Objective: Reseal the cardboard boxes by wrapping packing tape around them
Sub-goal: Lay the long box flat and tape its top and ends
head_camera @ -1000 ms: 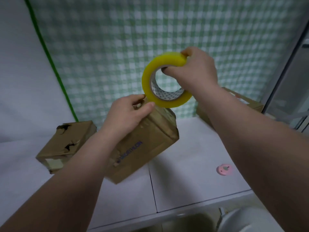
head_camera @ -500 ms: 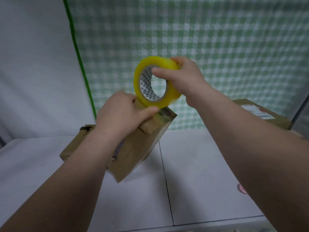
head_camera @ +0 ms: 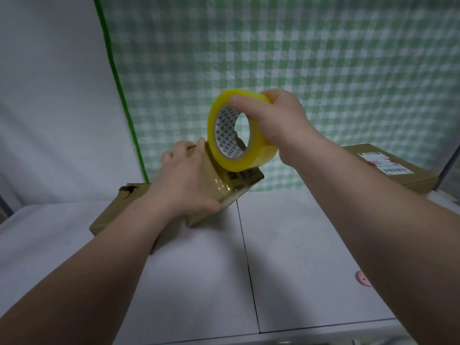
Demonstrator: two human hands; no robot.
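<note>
A cardboard box (head_camera: 240, 181) tilts over the tabletop (head_camera: 298, 245), gripped by the left hand (head_camera: 185, 180). Just above the box, the right hand (head_camera: 276, 123) clasps a yellow tape roll (head_camera: 239, 163). This looks like mid-wrap; the next move likely calls for drawing tape around the box.

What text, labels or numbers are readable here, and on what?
Nothing can be read as words.
White shipping label on the far right box: red mark and barcode-like lines, print too small and blurred.
Dark print on the held box, below the tape roll: blurred, unreadable.
Roll's core: triangle pattern only, no letters visible.
</note>
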